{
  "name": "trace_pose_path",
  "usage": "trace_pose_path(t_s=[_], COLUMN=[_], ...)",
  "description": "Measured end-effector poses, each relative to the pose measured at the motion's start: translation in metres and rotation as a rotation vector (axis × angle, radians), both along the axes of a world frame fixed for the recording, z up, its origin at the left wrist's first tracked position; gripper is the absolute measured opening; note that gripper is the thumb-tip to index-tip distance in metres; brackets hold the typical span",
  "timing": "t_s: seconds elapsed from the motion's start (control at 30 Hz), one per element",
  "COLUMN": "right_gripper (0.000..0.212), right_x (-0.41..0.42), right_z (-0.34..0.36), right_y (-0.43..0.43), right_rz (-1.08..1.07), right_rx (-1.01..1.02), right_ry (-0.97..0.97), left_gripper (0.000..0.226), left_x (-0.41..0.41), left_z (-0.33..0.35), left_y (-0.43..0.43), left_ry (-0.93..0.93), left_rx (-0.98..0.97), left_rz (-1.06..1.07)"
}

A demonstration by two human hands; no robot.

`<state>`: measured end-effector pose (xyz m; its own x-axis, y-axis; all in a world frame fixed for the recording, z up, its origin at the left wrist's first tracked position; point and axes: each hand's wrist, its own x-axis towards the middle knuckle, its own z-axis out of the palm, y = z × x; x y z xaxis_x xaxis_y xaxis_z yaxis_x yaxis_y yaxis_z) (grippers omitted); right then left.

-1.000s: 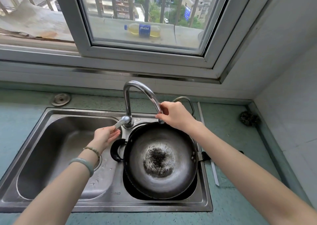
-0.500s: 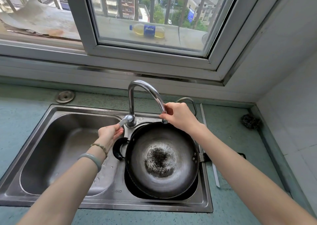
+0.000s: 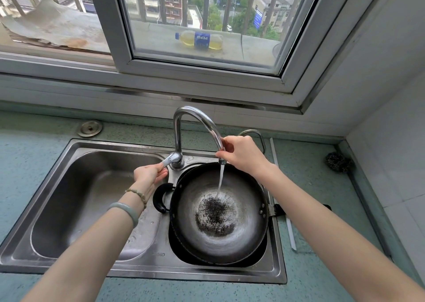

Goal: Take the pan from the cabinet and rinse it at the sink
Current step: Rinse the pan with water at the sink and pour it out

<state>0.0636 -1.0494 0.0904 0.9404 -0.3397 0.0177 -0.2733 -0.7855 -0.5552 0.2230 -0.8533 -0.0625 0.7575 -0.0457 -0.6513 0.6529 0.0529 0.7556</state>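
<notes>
- Head view, looking down at a steel double sink [image 3: 69, 262] set into a speckled green desk [image 3: 322, 285] under a window [image 3: 200, 64].
- Pan [image 3: 218, 212] sitting in the right basin, dark and round, tilted slightly, with a black scorched patch at its centre.
- Black loop handle of the pan lying over the divider between the two basins; a second handle at the pan's right side resting over the sink's right rim.
- Tap [image 3: 195, 122] rising from the back edge of the sink between the basins, spout arching right over the pan.
- Water [image 3: 220, 179] falling from the spout in a thin stream, landing just above the scorched patch.
- Left hand [image 3: 149, 175] closed around the tap lever [image 3: 169, 160], fingers wrapped over it; two bracelets on that wrist.
- Right hand [image 3: 241, 154] gripping the spout end, thumb and fingers pinched around it just above the outlet.
- Left basin bare, with droplets on the divider.
- Round metal cap [image 3: 90, 128] on the desk near the sink's back left corner.
- Steel scourer [image 3: 338, 161] at the desk's back right, by the tiled wall.
- Pale strip [image 3: 281, 193] lying along the desk just beside the sink's right rim.
- Bottle [image 3: 199, 40] on its side on the outer ledge beyond the glass, yellow liquid inside, blue label.
</notes>
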Motion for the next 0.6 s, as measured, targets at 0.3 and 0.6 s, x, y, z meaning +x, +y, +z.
trace_pose_path(t_s=[0.3, 0.6], right_gripper=[0.017, 0.034], right_x=[-0.001, -0.049], right_z=[0.0, -0.027], right_y=[0.001, -0.014], right_rz=[0.001, -0.085], right_rx=[0.008, 0.187], right_ry=[-0.017, 0.065], left_gripper=[0.016, 0.054], left_x=[-0.003, -0.019], left_z=[0.0, -0.026], left_y=[0.007, 0.047], left_ry=[0.001, -0.289], left_rx=[-0.065, 0.417], left_rz=[-0.101, -0.432])
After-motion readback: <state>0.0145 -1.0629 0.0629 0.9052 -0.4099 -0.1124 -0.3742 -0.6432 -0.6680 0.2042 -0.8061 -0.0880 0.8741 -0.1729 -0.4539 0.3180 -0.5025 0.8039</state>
